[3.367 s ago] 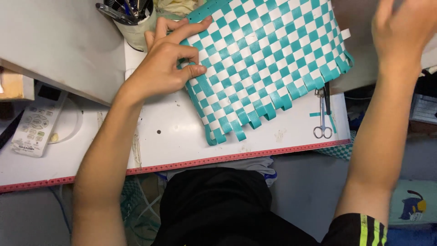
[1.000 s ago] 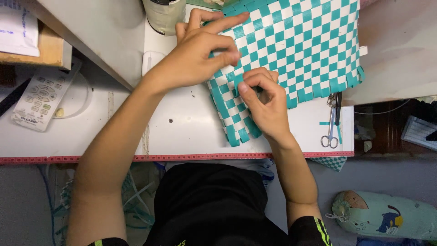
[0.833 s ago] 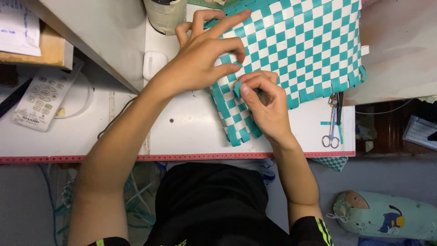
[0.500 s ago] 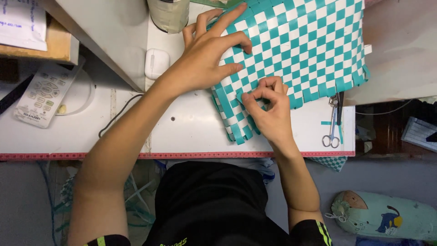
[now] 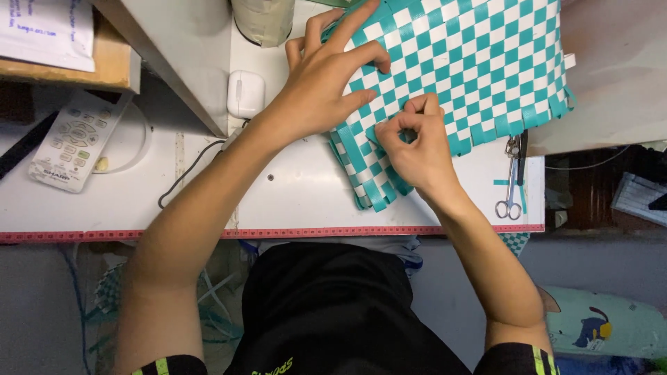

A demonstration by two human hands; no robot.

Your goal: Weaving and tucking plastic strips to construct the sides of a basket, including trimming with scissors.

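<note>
Head view: the left hand (image 5: 316,87) is pressing flat, fingers spread, on the woven mat (image 5: 472,76), while the right hand (image 5: 413,142) is pinching a strip near its lower-left edge.

The mat, a teal-and-white checker weave of flat strips with loose ends sticking out along its bottom and right edges, is lying on the white bench (image 5: 292,201), tilted, its lower corner near the front edge. Judging by the pinch, a strip end is being tucked or tightened; the next move seems to be calling for a firm hold-down and a careful pull along the weave. Scissors (image 5: 511,180) are lying just right of the hands.
</note>
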